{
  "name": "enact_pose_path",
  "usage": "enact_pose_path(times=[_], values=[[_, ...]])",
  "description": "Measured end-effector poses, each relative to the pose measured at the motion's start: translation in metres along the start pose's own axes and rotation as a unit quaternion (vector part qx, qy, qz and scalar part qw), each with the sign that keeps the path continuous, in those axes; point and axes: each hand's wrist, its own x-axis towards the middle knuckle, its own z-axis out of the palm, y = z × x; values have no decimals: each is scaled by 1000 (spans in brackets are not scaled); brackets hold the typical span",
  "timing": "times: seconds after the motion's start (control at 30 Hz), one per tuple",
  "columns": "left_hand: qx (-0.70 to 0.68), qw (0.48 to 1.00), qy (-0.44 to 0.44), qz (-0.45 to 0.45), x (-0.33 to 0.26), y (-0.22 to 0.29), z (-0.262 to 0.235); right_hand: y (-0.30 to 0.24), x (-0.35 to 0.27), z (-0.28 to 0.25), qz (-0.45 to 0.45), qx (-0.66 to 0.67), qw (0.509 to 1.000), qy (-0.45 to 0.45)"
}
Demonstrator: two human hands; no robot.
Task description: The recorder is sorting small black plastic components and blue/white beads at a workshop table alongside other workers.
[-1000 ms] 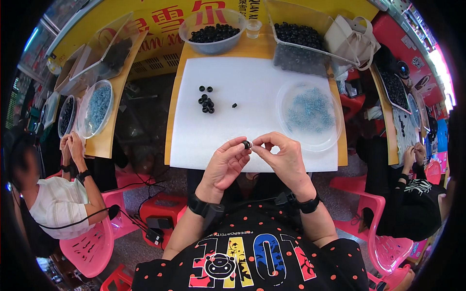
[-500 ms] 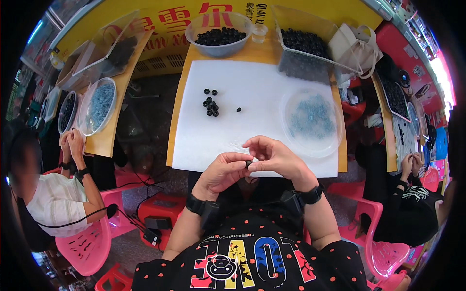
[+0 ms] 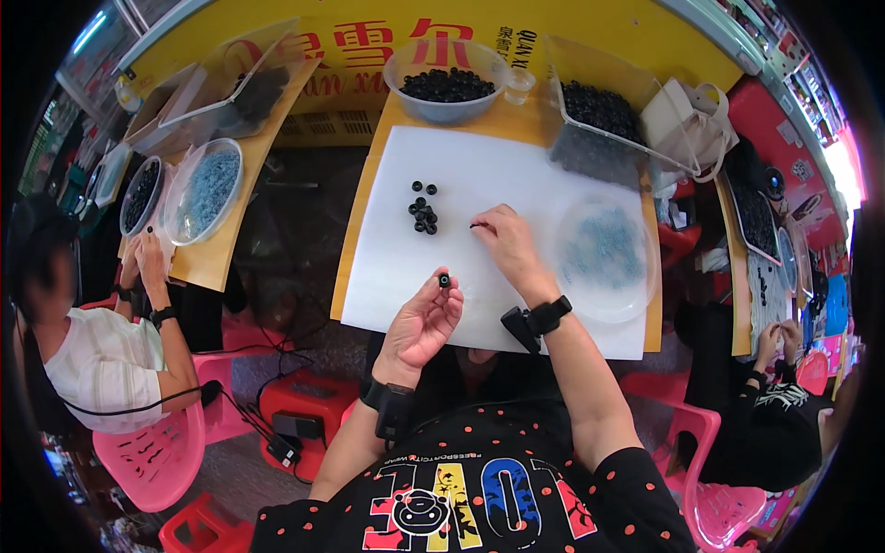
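Note:
My left hand (image 3: 422, 323) is raised palm-up over the near edge of the white sheet (image 3: 516, 166), pinching a small black ring (image 3: 444, 279) between thumb and forefinger. My right hand (image 3: 505, 238) reaches out over the middle of the sheet with its fingertips down on a tiny dark piece (image 3: 474, 224). A small cluster of black rings (image 3: 424, 214) lies on the sheet just left of that hand. Both wrists wear black bands.
A clear bowl of black rings (image 3: 446, 85) and a clear tray of black rings (image 3: 597, 111) stand at the table's far side. A clear dish of blue pieces (image 3: 604, 253) sits right. Other people work at the left (image 3: 101, 350) and right (image 3: 774, 405). Pink stools stand below.
My hands were together near my body around one small ring. They have separated: the right reached forward onto the sheet, the left stayed back holding the ring.

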Motion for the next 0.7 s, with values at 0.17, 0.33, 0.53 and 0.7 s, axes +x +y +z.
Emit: enact_pose_path(times=[0.17,0.33,0.53,0.7], values=[[87,994,21,57,-3,-2,11,-54,-13,-32,169,159,972,-45],[137,988,15,75,-2,-7,14,-99,-49,-53,178,297,937,-53],[159,983,19,90,-3,-17,21,-113,-66,-51,114,205,972,-20],[170,980,17,97,-4,-19,22,-119,-68,-52,95,157,983,-4]])
